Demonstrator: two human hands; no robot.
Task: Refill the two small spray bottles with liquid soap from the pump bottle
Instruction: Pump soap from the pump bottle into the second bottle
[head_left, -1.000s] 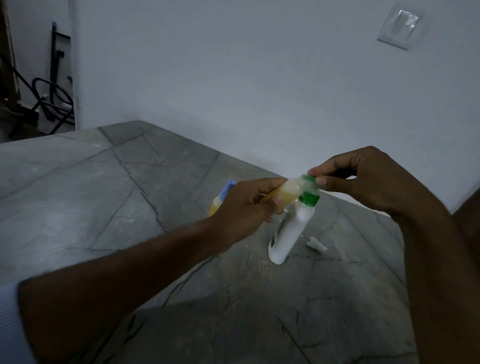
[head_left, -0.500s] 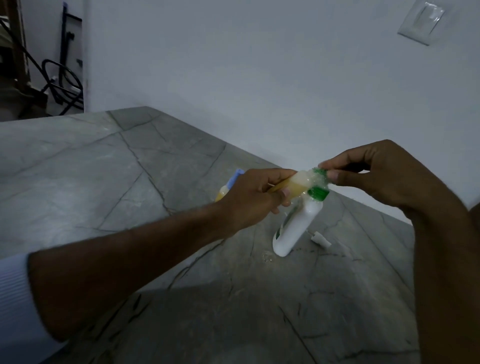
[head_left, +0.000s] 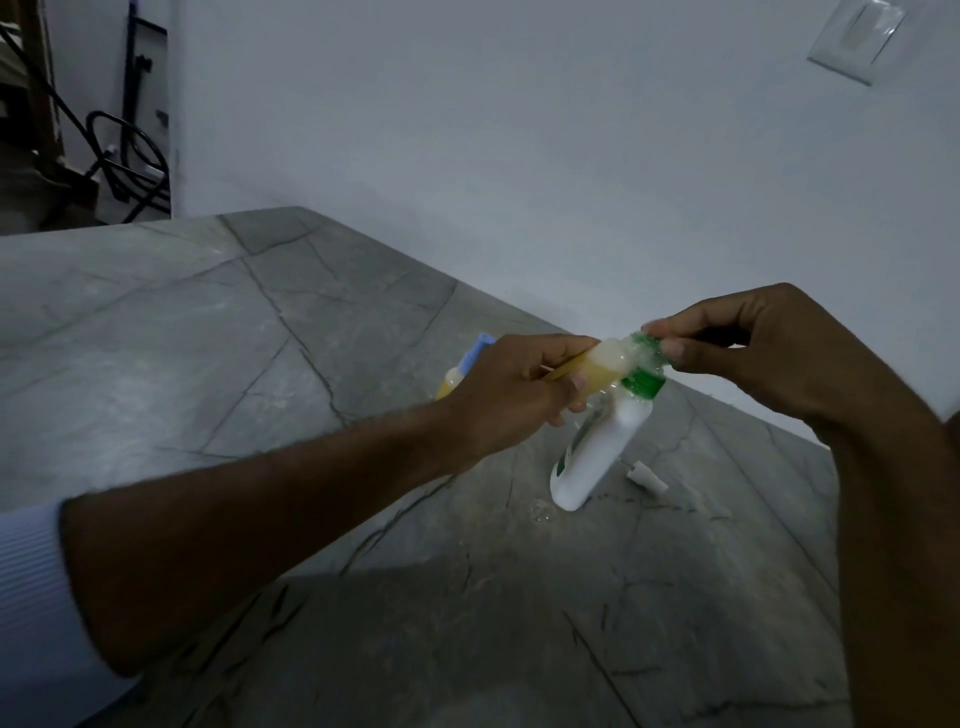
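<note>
My left hand (head_left: 511, 395) grips a small clear bottle (head_left: 597, 370) of yellow soap, held almost level, with white foam at its mouth. My right hand (head_left: 753, 353) pinches a foamy green cap (head_left: 649, 344) at that mouth. Just below and behind them the white pump bottle (head_left: 597, 452) stands on the grey stone counter (head_left: 208, 374), showing its green collar (head_left: 644, 385) and no pump head. A second small bottle with a blue cap (head_left: 470, 364) and yellow soap peeks out behind my left hand.
A small white plastic part (head_left: 647, 475) lies on the counter right of the pump bottle, with wet drops around it. The white wall runs close behind. A light switch (head_left: 854, 39) is at the top right. Dark cables and a stand (head_left: 124, 150) sit beyond the counter's far left end.
Both hands keep the same grip on the small bottle and the green cap. The view has shifted slightly, and the hands sit a little further right in it.
</note>
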